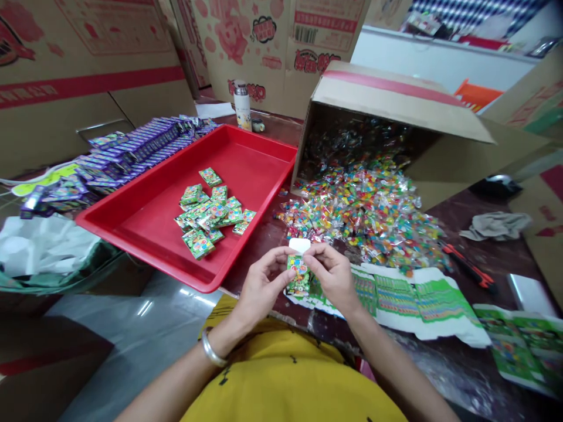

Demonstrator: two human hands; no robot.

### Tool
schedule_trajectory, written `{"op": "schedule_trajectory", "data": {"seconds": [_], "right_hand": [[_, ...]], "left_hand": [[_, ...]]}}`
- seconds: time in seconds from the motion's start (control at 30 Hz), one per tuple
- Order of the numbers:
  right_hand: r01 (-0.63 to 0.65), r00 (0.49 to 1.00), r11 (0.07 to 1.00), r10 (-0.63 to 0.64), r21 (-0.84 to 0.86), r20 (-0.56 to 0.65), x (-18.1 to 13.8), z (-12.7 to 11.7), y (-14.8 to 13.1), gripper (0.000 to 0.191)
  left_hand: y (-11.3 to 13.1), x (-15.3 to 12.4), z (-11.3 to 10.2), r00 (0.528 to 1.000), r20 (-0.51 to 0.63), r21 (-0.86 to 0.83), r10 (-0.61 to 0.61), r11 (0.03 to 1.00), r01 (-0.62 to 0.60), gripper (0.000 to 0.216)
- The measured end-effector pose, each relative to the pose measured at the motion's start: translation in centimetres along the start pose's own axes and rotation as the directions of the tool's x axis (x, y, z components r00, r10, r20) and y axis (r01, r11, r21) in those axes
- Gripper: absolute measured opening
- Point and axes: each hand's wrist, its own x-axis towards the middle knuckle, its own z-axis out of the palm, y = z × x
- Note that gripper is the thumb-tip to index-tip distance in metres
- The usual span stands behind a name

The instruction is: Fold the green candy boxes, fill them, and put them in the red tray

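Note:
Both my hands grip one small green candy box with its white top flap standing up. My left hand pinches the box's left side, thumb across its printed front. At the upper right corner by the flap, the fingers of my right hand are closed on the box. Just beyond my hands lies a heap of clear packets of colourful candies, spilling from a tipped cardboard carton. Under and right of my right hand runs a row of flat green box blanks. Filled-looking green boxes are piled in the red tray.
Purple boxes are stacked behind the tray at left. A thermos and small cup stand at the back. At right lie a red-and-black tool, a grey cloth and more green blanks. A white-lined bag sits left.

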Motion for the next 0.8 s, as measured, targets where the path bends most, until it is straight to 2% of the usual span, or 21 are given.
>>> {"op": "schedule_trajectory", "data": {"seconds": [0.1,0.13,0.2,0.27,0.3,0.4,0.5,0.63,0.8], "right_hand": [[0.048,0.998,0.998,-0.047,0.035,-0.034,0.0,0.8,-0.1,0.008],[0.063,0.997,0.997,-0.060,0.054,-0.057,0.0,1.0,-0.3,0.008],[0.069,0.994,0.994,-0.061,0.090,-0.095,0.2,1.2,-0.7,0.019],[0.052,0.997,0.993,-0.046,0.102,-0.063,0.4,1.2,-1.1,0.017],[0.042,0.999,0.994,-0.038,0.099,-0.034,0.6,1.2,-1.2,0.012],[-0.026,0.999,0.996,0.023,0.082,0.034,1.3,0.7,-1.5,0.013],[-0.104,0.992,0.993,0.098,0.063,0.081,2.1,0.1,-1.5,0.016],[-0.119,0.987,0.990,0.109,0.082,0.116,2.9,-0.4,-1.7,0.016],[0.037,0.993,0.999,-0.037,0.003,0.116,2.1,-0.2,-2.1,0.017]], "left_hand": [[0.0,0.0,0.1,1.000,0.020,-0.005,-0.018,1.000,0.018,0.025],[0.0,0.1,0.1,1.000,-0.007,-0.013,-0.006,1.000,0.006,0.024],[-0.1,0.2,0.1,0.996,-0.084,-0.033,0.027,0.999,-0.030,0.027],[-0.1,0.2,0.2,0.988,-0.143,-0.027,0.053,0.998,-0.058,0.032],[-0.1,0.1,0.2,0.986,-0.154,-0.009,0.062,0.998,-0.065,0.032],[0.0,-0.2,0.3,0.980,-0.169,0.089,0.101,0.992,-0.087,0.030],[0.3,-0.5,0.4,0.984,-0.140,0.148,0.108,0.985,-0.087,0.031],[0.8,-0.8,0.3,0.996,-0.070,0.139,0.063,0.989,-0.053,0.039],[1.3,-0.7,-0.4,0.999,-0.047,0.146,0.003,0.989,0.004,0.038]]}}
